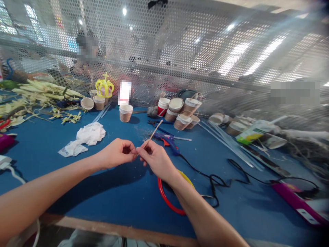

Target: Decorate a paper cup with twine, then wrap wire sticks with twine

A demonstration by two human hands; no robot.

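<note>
A thin, tan, twisted cord-like strip (156,129) slants up and to the right out of my right hand (158,159), which pinches it between thumb and fingers. My left hand (118,152) is closed in a pinch, its fingertips meeting the right ones at the strip's lower end; the end itself is hidden. Just beyond my right hand lies a blue glue gun (171,142) with an orange trigger. Under my right forearm is a red and yellow ring-shaped handle (164,195), partly covered. Crumpled white tissue (91,133) lies beyond my left forearm.
Paper-lined cups (183,121) cluster at the back, near one lone cup (125,114) and a yellow crown (104,87). Clear glue sticks (228,145) lie right, with a purple power strip (295,200) and black cable (195,167). Dried husks (43,91) pile left. Perforated mesh (164,58) stands behind.
</note>
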